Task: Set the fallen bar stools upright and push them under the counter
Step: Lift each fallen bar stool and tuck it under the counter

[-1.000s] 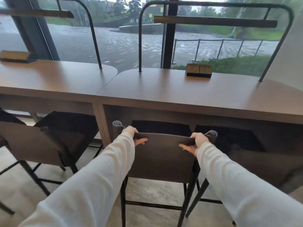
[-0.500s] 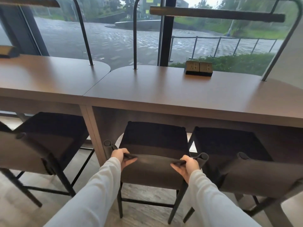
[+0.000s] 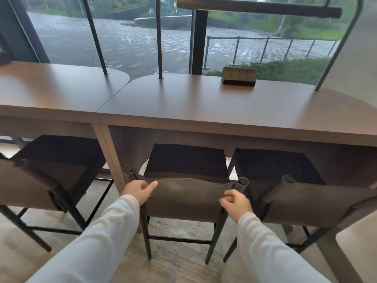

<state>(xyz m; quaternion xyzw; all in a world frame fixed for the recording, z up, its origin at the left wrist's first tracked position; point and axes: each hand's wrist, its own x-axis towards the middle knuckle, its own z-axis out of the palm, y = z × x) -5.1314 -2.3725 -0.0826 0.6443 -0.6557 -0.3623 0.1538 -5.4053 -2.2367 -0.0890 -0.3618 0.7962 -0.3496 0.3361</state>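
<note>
pale, streaked flooring point(image 3: 179, 268) is spreading out nearest me, and two white sleeves are reaching forward over it. the left hand point(image 3: 137, 190) is resting against the left end of the middle stool point(image 3: 183, 199), at its backrest: one digit is lying stretched along the fabric just under the top edge, the others are bending in by the corner post, and i cannot tell whether they are actually gripping it. the right hand point(image 3: 236, 203) is sitting at the backrest's right end with its fingers curling inward against the post; whether it is clasping anything, i cannot tell either.

that stool is standing upright on its dark legs, its black seat reaching in under the near edge of the counter point(image 3: 204, 111). the left stool point(image 3: 30, 186) and the right stool point(image 3: 306, 203) are standing upright just beside it, also facing the counter.

further off, a small socket block point(image 3: 239, 77) is sitting on the brown counter top near its far edge, and thin dark metal rods point(image 3: 95, 37) are rising from the surface. beyond the window, wet paving point(image 3: 126, 45) is glistening and a railing point(image 3: 265, 45) is running along a strip of greenery.
</note>
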